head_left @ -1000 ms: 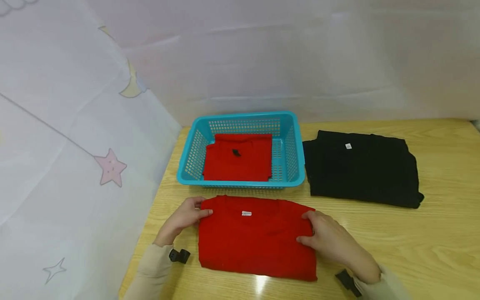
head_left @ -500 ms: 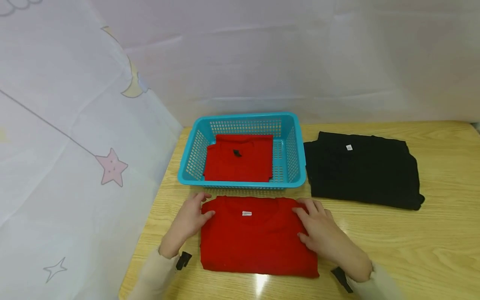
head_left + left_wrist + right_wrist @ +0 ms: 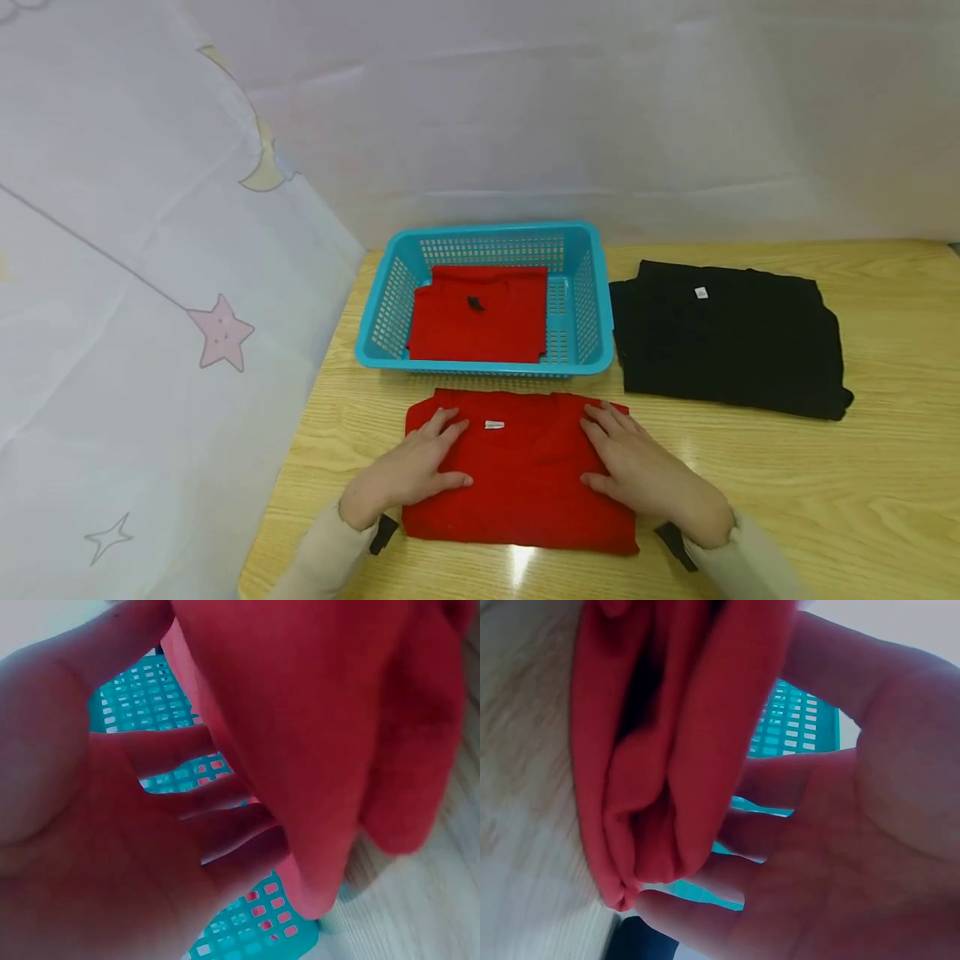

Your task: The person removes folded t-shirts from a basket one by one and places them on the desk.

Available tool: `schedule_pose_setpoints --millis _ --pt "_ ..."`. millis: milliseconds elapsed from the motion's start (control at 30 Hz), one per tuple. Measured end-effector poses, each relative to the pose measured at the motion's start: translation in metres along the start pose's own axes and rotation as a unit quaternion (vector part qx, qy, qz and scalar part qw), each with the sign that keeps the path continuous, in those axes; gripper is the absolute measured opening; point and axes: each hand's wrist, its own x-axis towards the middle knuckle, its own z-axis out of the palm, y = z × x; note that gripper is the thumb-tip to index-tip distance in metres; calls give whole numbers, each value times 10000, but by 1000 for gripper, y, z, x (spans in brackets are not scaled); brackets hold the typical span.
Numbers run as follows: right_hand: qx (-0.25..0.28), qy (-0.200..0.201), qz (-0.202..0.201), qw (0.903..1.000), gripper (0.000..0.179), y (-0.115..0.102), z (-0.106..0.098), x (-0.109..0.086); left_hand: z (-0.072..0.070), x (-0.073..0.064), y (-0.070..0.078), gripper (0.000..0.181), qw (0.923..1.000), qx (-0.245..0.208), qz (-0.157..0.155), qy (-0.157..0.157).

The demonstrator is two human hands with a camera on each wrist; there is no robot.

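A folded red shirt point(image 3: 528, 500) lies on the table in front of the person, its neckline and white label towards the far side. The left hand point(image 3: 408, 471) rests with spread fingers on the shirt's left part. On the right part lies the right hand point(image 3: 641, 471), fingers and thumb also spread. In the left wrist view the fingers point(image 3: 225, 847) are extended over the red cloth's edge. The right wrist view shows stacked folds of the shirt point(image 3: 682, 750) from the side, with the palm point(image 3: 817, 862) beside them.
Behind the shirt stands a blue plastic basket point(image 3: 487, 367) holding folded red clothing point(image 3: 480, 333) with a small dark mark. A folded black garment point(image 3: 727, 342) with a white tag lies to the basket's right on the wooden table point(image 3: 862, 500). A patterned cloth point(image 3: 150, 417) borders the left side.
The left hand has moved right, from the shirt's left edge onto its top. The right hand has shifted slightly inward and forward from the right edge. Basket and black garment stay put.
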Motion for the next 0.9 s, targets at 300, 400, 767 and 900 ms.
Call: schedule_pose_setpoints --millis 300,400,767,900 --pt "-102 151 -25 9998 64 -1 2 7 -2 7 -9 67 9996 126 132 192" --pt "-190 193 37 9996 64 -2 4 8 -4 10 -11 66 9996 169 140 182" --pt "-230 0 166 9996 65 -4 2 10 -21 13 -15 57 9996 34 280 -36" --pt "-168 -154 71 9997 65 -3 -2 10 -32 10 -12 51 9973 -381 517 -362"
